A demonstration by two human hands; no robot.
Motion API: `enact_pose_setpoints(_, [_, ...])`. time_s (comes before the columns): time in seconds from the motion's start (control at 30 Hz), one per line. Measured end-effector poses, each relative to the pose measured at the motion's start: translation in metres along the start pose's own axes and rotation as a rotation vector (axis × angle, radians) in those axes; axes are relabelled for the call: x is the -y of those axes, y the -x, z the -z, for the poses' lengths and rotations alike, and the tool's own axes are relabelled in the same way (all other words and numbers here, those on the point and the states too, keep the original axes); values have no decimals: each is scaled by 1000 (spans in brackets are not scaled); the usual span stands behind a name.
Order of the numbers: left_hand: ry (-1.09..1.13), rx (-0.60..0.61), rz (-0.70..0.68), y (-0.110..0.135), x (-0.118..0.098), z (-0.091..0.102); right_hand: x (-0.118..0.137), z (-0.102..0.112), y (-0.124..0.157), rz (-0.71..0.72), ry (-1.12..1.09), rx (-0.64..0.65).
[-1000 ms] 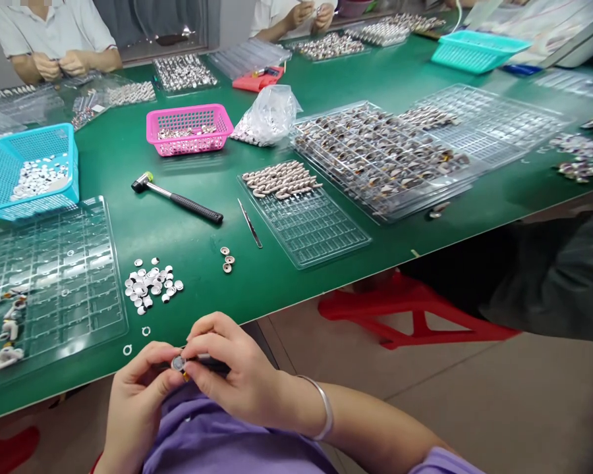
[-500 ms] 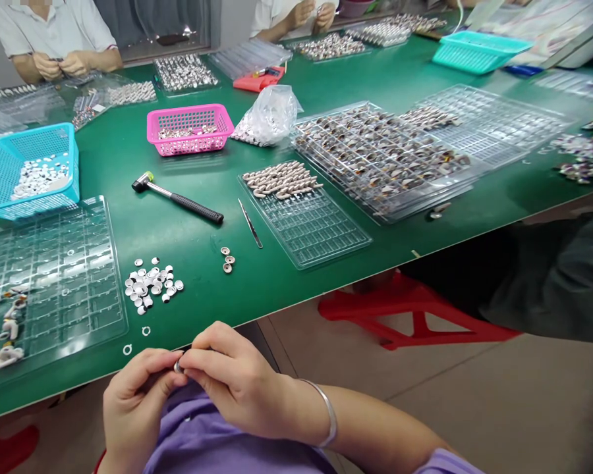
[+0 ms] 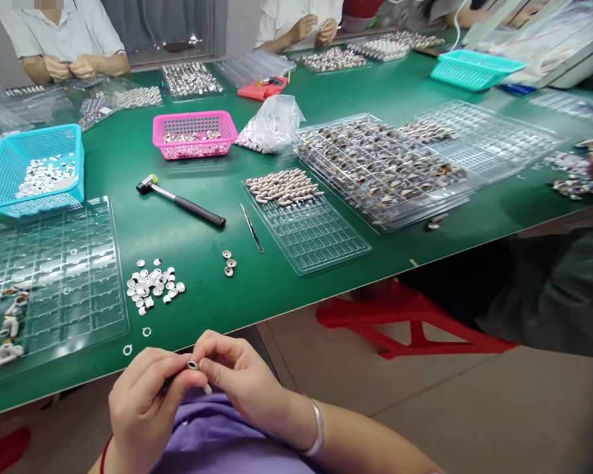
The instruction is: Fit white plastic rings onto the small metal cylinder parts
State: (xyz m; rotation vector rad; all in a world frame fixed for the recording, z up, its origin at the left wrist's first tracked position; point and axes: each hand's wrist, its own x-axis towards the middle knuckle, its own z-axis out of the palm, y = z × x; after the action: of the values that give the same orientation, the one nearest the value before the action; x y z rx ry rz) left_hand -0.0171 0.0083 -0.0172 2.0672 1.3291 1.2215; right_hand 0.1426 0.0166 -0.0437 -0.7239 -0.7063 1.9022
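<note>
Looks like the little part has rolled round since half a second ago: its side was showing then, and now it's a dark hole with a pale rim facing up, with the left hand and right hand moved along with it. Both hands are pinched in tight, thumb and fingertips on that one part, held just off the near edge of the counter; a pale bit pokes out underneath, can't tell if it belongs to it. Taking the part as clock centre, the tray at 10 o'clock has finished-looking pieces only in its near left area, and most of the wells I can see aren't filled, so I'd call it early days on that tray. Plenty of stock left too: a pile of white caps at 11, three cups at 1, two loose rings between 9 and 10, and hooks in the far end of another tray just past 1. Hammer at 12 and tweezers at 1 are lying untouched. I'd guess this piece is mid-assembly; too small to say how close to done.
</note>
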Motion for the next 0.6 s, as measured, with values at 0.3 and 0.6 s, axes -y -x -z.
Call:
enact_pose_setpoints(0.3, [-142, 24, -23, -9, -10, 1, -3, -5, 1, -237, -289, -102])
enact_pose_setpoints(0.6, [-122, 45, -7, -9, -10, 1, -2, -5, 2, -210, -271, -83])
